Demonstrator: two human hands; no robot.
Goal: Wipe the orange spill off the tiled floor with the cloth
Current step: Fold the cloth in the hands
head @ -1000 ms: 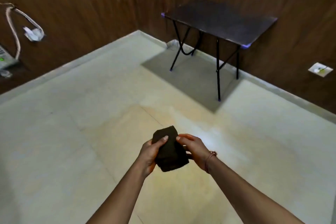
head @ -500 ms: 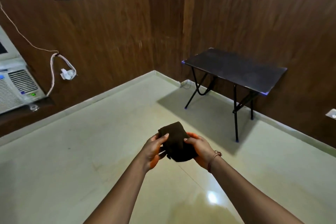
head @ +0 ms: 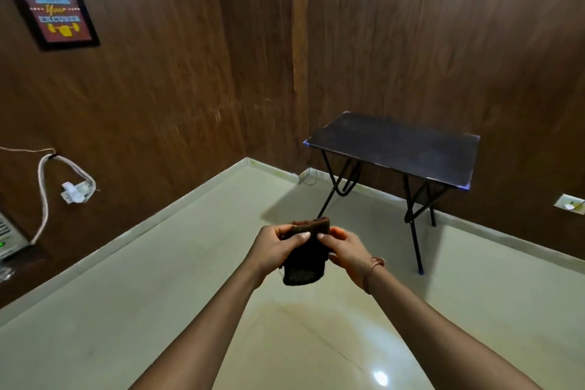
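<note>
what moved (head view): the camera has tipped up since a second ago, so there's way more wood wall in shot and the folding table (head: 395, 149) now sits mid-frame. The cloth (head: 305, 263) went from bundled between the palms to hanging down from its top edge.
what that means: looks to me like the cloth is being shaken out or refolded, so no wiping has started yet.
grip: left hand (head: 275, 247) and right hand (head: 346, 252) both pinch the cloth's top edge, thumbs on the near side.
cloth: dark brown, held in the air on the near-left side of the table, well off the tiled floor (head: 158, 310).
spill: only a faint orange-ish tint on the tiles (head: 285, 320), nearer the camera than the table. Hard to tell its edges.
around: framed poster (head: 52, 6) high on the wall far left of the table, a looped cable (head: 44, 193) below it, and a wall socket (head: 569, 204) just right of the table.
in the way: nothing lies between cloth and tint. I'd guess the table legs only matter if the spill runs that far.
</note>
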